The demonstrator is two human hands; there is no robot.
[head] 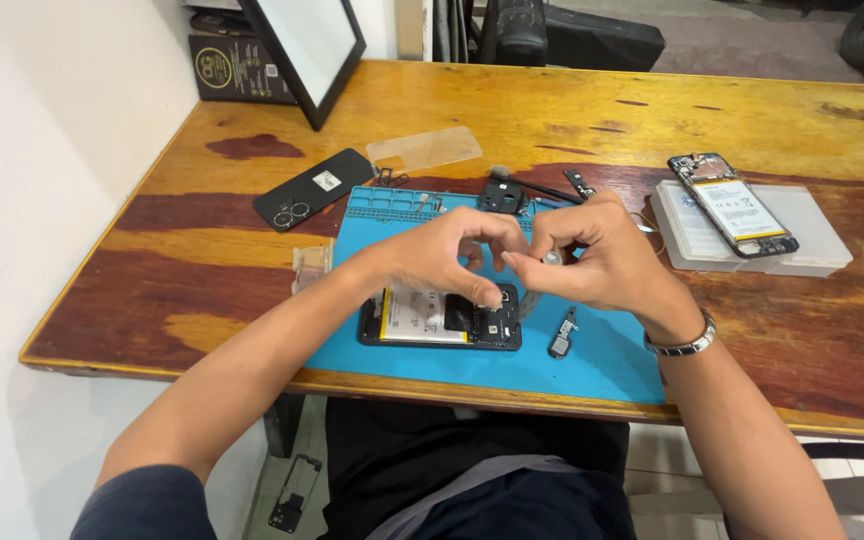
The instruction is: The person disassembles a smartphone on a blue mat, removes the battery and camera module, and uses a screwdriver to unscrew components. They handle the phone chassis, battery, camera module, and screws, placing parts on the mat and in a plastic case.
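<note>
An opened black phone (440, 320) with its white battery showing lies on a blue work mat (592, 365). My left hand (442, 250) hovers over its right end, index finger pressing down near the camera area. My right hand (597, 255) is next to it, fingertips pinched together on a tiny part that is too small to make out. The two hands almost touch above the phone. A small dark component (561, 336) lies on the mat just right of the phone.
A black back cover (312, 188) and a clear screen protector (424, 148) lie at the mat's far left. Small black parts (504, 195) rest at the mat's top edge. A second opened phone (734, 204) sits on a white box (812, 240). A black frame (304, 50) leans at the back.
</note>
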